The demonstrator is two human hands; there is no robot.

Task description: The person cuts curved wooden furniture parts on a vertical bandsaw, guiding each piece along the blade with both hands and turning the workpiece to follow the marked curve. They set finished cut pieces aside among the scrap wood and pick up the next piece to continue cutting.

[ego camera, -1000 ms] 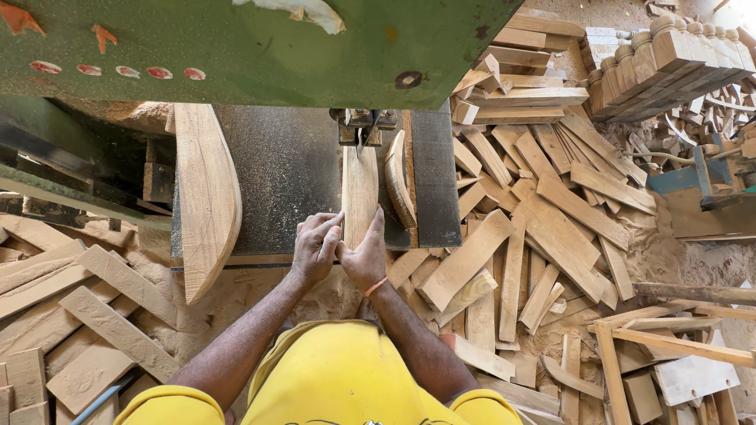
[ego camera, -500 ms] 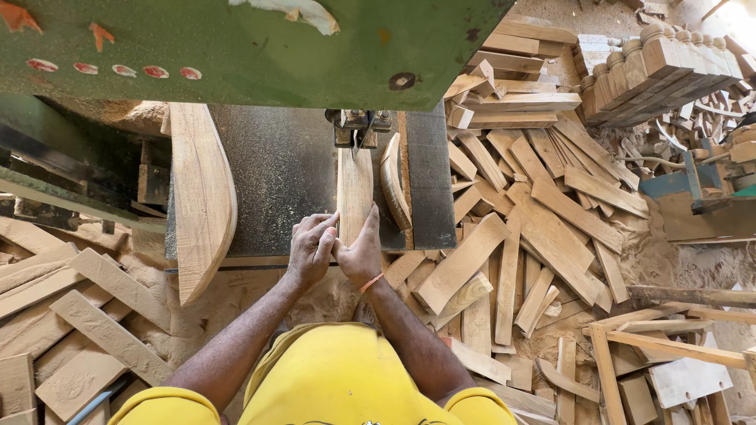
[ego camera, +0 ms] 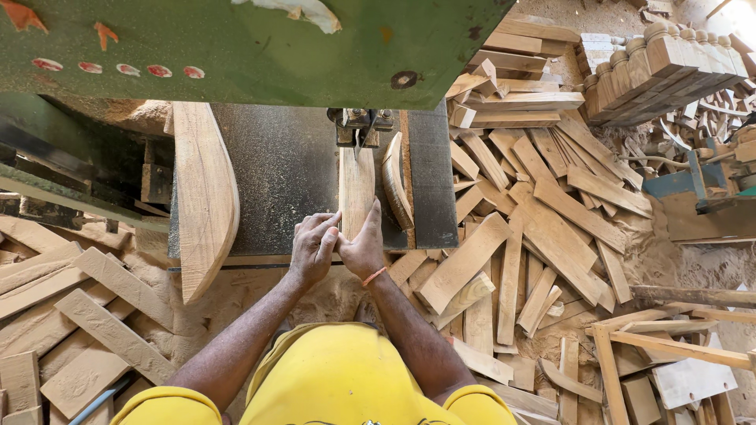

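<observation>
At centre frame I see both hands bunched at the near end of a narrow wooden piece (ego camera: 356,189) that lies flat on the dark saw table (ego camera: 283,177). My left hand (ego camera: 313,249) curls its fingers against the piece's left edge; my right hand (ego camera: 363,245) presses flat, fingers stretched along the wood. Neither wraps fully around it. The piece's far end reaches the blade guide (ego camera: 361,126), where the cut itself is too small to make out. The green machine housing (ego camera: 236,47) hides the upper frame. A curved offcut (ego camera: 395,181) sits just right of the piece, and a long curved board (ego camera: 205,197) lies at left.
</observation>
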